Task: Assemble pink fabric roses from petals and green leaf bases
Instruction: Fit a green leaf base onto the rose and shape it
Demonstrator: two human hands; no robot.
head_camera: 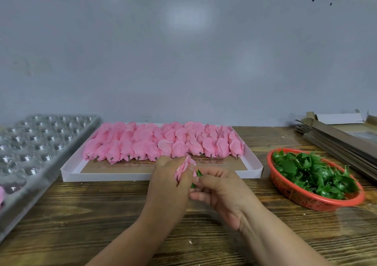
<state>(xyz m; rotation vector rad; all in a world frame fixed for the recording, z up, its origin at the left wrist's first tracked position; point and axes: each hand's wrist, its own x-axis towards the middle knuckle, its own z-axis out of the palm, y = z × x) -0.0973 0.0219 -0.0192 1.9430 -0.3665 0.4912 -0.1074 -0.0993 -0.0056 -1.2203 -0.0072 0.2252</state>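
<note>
My left hand (170, 181) grips a pink fabric rose head (184, 167) above the wooden table, just in front of the white tray (106, 176). My right hand (219, 188) pinches a green leaf base (198, 174) against the underside of that rose; most of the leaf base is hidden by my fingers. Rows of pink petal heads (163, 142) with short dark stems lie in the tray. A red mesh basket (297, 196) at the right holds several green leaf bases (314, 174).
A clear plastic blister tray (36, 149) with round cavities lies at the left; one pink rose (1, 194) shows at its near edge. Flat cardboard boxes (336, 139) are stacked at the back right. A grey wall stands behind the table.
</note>
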